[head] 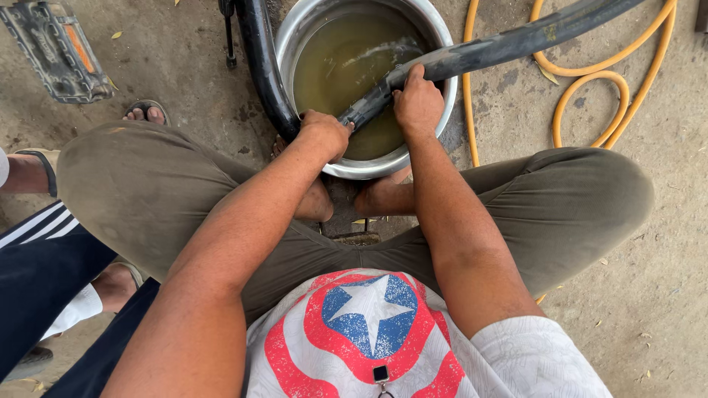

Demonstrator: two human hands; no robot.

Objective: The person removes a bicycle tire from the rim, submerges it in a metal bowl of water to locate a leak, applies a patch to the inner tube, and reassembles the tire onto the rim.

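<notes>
At the far left a bicycle pedal (57, 50) is lying on the concrete floor (649, 295), and another person's sandalled foot (145, 112) and dark striped trouser leg (37, 258) are showing beside the squatting person's own knee; moving right, a black tyre (264, 66) is curving down past the left rim of the metal basin (295, 29), which is standing between the person's bare feet and holding murky, yellowish-brown water (339, 66); the left hand (323, 133) is closing around the black inner tube (479, 51) at the near rim, fingers wrapped tight, while the right hand (418, 99) is gripping the same tube just beside it, a little farther along, so the two hands are sitting close together but not touching, both clamped on rubber; between and just beyond them the tube is dipping into the water, and the rest is rising out dry to the upper right; judging by this, the work is looking partway through, with one short stretch being held under and a long length not yet dipped, though how much is already checked cannot be told; no bubbles are showing clearly; the tube is looking flattish, dull black and dusty, with a pale scuffed patch near the top; at the far right an orange hose (590, 96) is lying coiled on the floor
</notes>
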